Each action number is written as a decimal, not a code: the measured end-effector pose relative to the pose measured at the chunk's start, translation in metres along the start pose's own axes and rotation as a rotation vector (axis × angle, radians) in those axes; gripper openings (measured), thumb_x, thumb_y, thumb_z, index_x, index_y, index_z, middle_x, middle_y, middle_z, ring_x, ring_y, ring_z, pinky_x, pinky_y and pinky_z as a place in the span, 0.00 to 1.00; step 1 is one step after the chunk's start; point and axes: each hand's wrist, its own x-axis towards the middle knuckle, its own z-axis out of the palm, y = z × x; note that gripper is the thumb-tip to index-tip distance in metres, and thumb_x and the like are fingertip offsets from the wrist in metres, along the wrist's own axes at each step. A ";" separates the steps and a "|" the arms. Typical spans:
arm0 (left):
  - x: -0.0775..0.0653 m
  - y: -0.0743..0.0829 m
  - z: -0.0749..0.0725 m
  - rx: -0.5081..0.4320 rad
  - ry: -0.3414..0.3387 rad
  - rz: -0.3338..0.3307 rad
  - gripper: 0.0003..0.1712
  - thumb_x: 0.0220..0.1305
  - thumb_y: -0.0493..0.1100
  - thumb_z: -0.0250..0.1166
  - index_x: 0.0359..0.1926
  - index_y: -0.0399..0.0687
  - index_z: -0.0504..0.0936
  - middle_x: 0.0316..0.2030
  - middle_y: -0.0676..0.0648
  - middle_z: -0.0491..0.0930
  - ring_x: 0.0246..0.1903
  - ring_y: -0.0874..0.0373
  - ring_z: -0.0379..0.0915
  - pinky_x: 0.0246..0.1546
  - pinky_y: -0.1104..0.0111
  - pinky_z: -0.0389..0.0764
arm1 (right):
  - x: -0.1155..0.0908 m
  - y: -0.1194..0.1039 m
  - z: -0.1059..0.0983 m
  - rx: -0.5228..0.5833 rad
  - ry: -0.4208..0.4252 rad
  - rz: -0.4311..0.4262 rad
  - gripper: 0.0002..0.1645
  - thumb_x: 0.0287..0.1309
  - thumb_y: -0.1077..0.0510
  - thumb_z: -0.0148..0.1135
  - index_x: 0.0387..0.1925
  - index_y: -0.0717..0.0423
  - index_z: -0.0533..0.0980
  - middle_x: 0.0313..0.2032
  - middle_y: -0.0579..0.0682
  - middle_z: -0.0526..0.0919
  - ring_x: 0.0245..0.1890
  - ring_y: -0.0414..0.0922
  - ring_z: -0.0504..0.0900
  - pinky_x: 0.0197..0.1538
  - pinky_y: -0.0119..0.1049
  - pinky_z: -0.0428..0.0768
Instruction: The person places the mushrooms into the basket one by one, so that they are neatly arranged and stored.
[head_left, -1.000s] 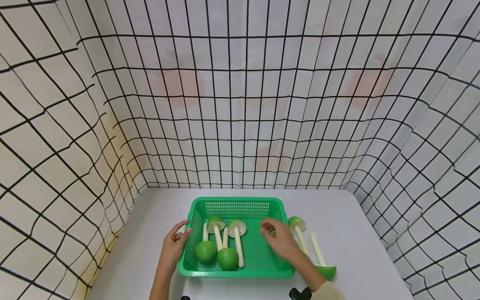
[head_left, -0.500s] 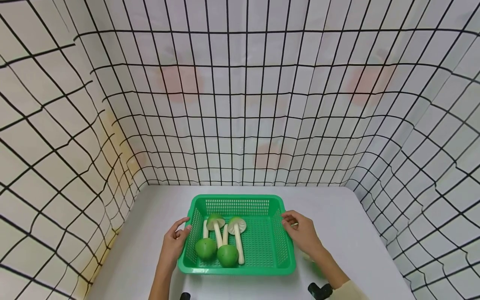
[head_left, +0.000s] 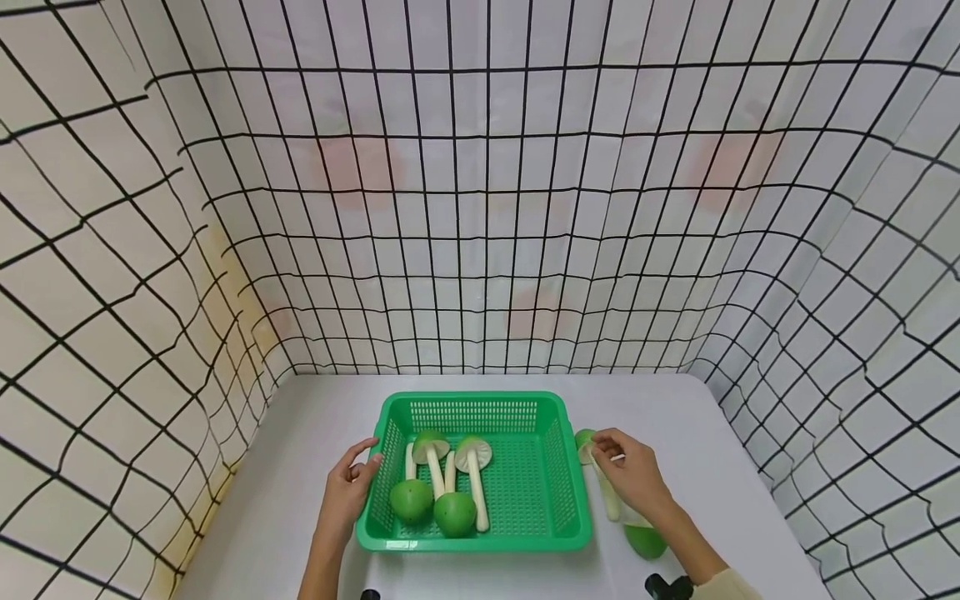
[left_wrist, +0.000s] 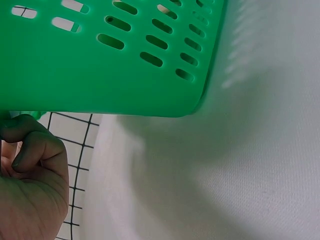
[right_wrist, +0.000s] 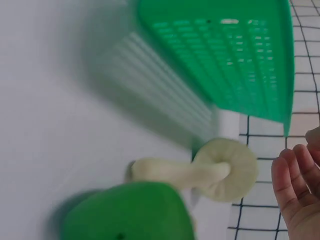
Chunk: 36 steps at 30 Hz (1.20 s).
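In the head view a green plastic basket [head_left: 525, 492] holds several toy mushrooms with green caps and pale stems, among them a mushroom [head_left: 477, 479] lying cap-up towards the back. At the basket's left rim, my left hand [head_left: 347, 483] grips the edge with thumb and forefinger, the other fingers curled below. Past the right side, my right hand [head_left: 637, 475] hovers over a mushroom [right_wrist: 220, 170] on the table, fingers gently bent and holding nothing. Nearer to me lies another mushroom with its green cap [head_left: 645, 542]; the hand hides part of its stem.
A white table [head_left: 720, 500] bears everything. Black wire grid panels [head_left: 480, 250] over white sheeting stand at the back and both sides. A dark wrist device [head_left: 667, 586] shows beside the right forearm.
My right hand has moved from above the basket's inside, out over its right rim, to the mushrooms on the table. The left hand has stayed at the left rim.
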 end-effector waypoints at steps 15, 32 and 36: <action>-0.001 -0.002 0.000 0.012 0.009 0.024 0.22 0.74 0.53 0.64 0.66 0.61 0.77 0.20 0.56 0.62 0.19 0.63 0.57 0.24 0.71 0.63 | -0.012 0.042 -0.011 -0.087 0.021 0.125 0.14 0.64 0.59 0.69 0.50 0.59 0.81 0.40 0.49 0.87 0.39 0.40 0.83 0.40 0.28 0.81; 0.000 -0.002 -0.001 0.004 0.003 0.029 0.24 0.73 0.56 0.64 0.67 0.62 0.76 0.21 0.55 0.65 0.21 0.62 0.62 0.25 0.70 0.68 | -0.020 0.071 -0.012 -0.167 -0.058 0.244 0.25 0.61 0.53 0.72 0.53 0.64 0.78 0.45 0.57 0.85 0.43 0.50 0.84 0.44 0.40 0.81; -0.001 -0.004 -0.001 0.000 -0.002 0.019 0.24 0.73 0.56 0.64 0.67 0.62 0.76 0.21 0.55 0.65 0.21 0.62 0.62 0.24 0.70 0.68 | -0.025 0.078 -0.012 -0.176 -0.103 0.286 0.24 0.61 0.53 0.72 0.52 0.63 0.79 0.43 0.53 0.85 0.41 0.47 0.84 0.43 0.39 0.81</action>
